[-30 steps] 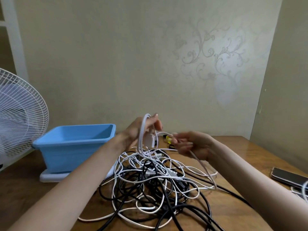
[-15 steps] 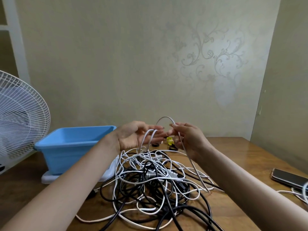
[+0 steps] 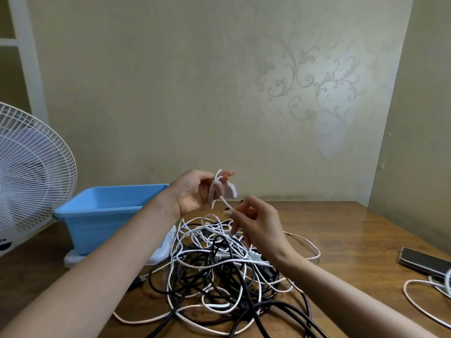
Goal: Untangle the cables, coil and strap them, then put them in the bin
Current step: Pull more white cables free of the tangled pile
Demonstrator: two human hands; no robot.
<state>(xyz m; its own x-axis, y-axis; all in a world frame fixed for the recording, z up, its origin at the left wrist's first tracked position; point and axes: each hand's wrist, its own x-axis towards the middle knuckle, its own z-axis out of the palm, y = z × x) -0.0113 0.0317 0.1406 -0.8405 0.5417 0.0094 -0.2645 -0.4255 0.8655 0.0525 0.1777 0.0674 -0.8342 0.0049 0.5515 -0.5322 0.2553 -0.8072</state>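
Note:
A tangled heap of white and black cables (image 3: 219, 269) lies on the wooden table (image 3: 346, 230) in front of me. My left hand (image 3: 192, 191) is raised above the heap and grips a few loops of a thin white cable (image 3: 212, 191), with a white plug (image 3: 230, 190) hanging beside its fingers. My right hand (image 3: 256, 223) is lower and to the right, pinching the same white cable where it runs down from the left hand. The blue bin (image 3: 107, 213) stands at the left, behind my left forearm.
A white fan (image 3: 31, 174) stands at the far left edge. A dark phone (image 3: 424, 262) lies at the right, with another white cable (image 3: 424, 301) looped near it. The bin sits on a white tray (image 3: 78, 261). The wall is close behind the table.
My right hand has dropped and drawn away from the left, pulling the white cable down. My left hand has closed round the loops and lifted slightly.

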